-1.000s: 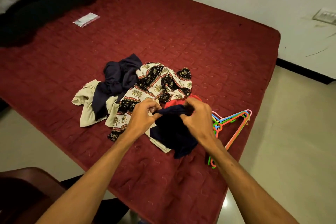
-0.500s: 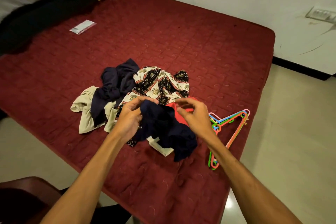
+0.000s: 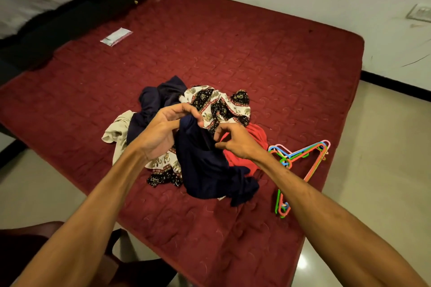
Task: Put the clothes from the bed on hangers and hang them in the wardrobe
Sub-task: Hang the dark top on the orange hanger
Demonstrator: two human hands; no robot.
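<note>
**Asker:** What are your hands doing?

**Me:** My left hand (image 3: 168, 133) grips the top edge of a navy garment (image 3: 205, 170), fingers curled round the cloth. The garment hangs down to the red bed (image 3: 256, 53). My right hand (image 3: 235, 144) is curled at the cloth's other side. I cannot tell whether it pinches anything.

**Asker:** How will it handle?

**Me:** I judge it light, soft and floppy, so I would take it by both shoulders. Behind it lies a pile: a red garment (image 3: 256, 137), a patterned cloth (image 3: 219, 105), 1 more dark piece (image 3: 158, 100) and a beige one (image 3: 119, 133). Coloured hangers (image 3: 300, 158) lie just right of the pile.

**Asker:** Anything unclear?

**Me:** The navy garment is bunched, so its neck opening is hidden. The hangers overlap, so I cannot count them. The wardrobe is out of view.
</note>
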